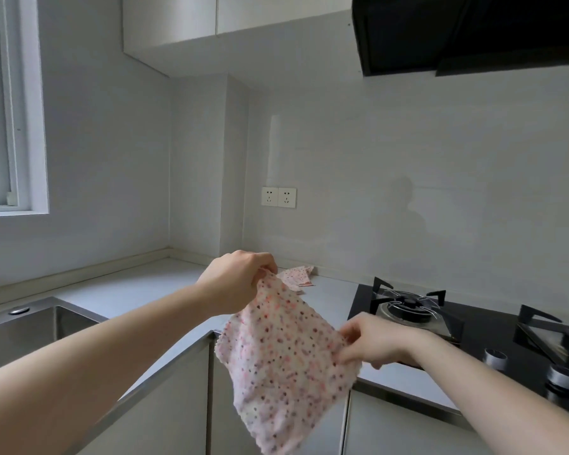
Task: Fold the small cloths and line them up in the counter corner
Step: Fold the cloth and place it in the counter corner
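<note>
Counter corner holds one cloth by the wall, probably folded; too small to tell. Step: spreading the spotted cloth in mid-air over the counter edge. Long axis runs diagonal, top-left to bottom-right. Left hand pinches the top corner, right hand pinches the side edge. Next: match corners, fold.

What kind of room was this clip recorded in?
A home kitchen, most likely: a gas hob set into the counter, a steel sink to the left, and a black extractor hood above.
</note>
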